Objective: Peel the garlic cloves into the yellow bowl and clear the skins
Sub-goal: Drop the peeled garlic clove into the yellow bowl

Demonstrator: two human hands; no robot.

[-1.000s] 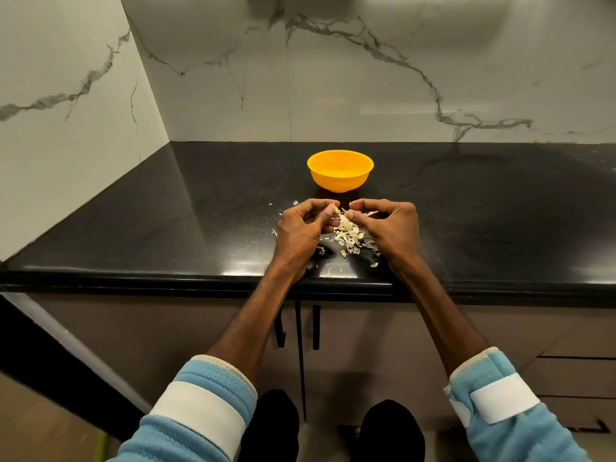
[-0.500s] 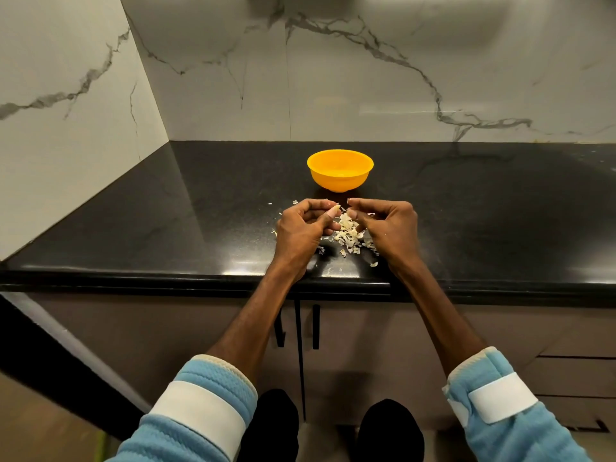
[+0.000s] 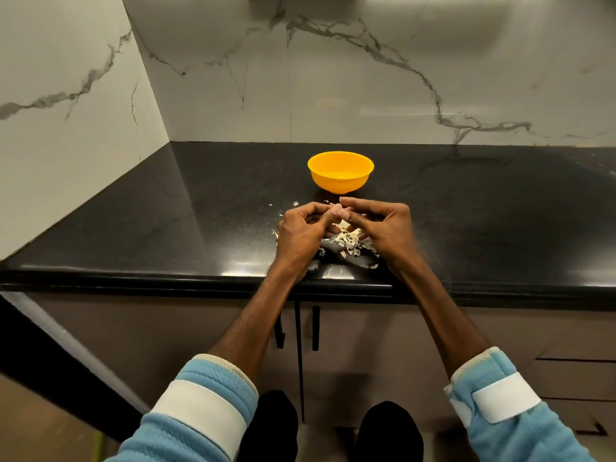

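Black countertop (image 3: 200,211), peeling step in hand.
Left hand (image 3: 301,233) and right hand (image 3: 386,228) pinch together on a clove I cannot see, above skins (image 3: 348,243); yellow bowl (image 3: 340,171) just beyond fingertips. I'd keep thumbnail pulls short, low.

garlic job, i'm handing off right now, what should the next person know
Hands: left hand and right hand, fingers curled, thumbs meeting above the skins; what they pinch is hidden.
Pile lies on the counter between the hands, some flakes to its left.
The bowl stands behind the hands; nothing visible inside from here.
Done: some peeling, going by the pile.
Left: finish peeling, clear the skins.
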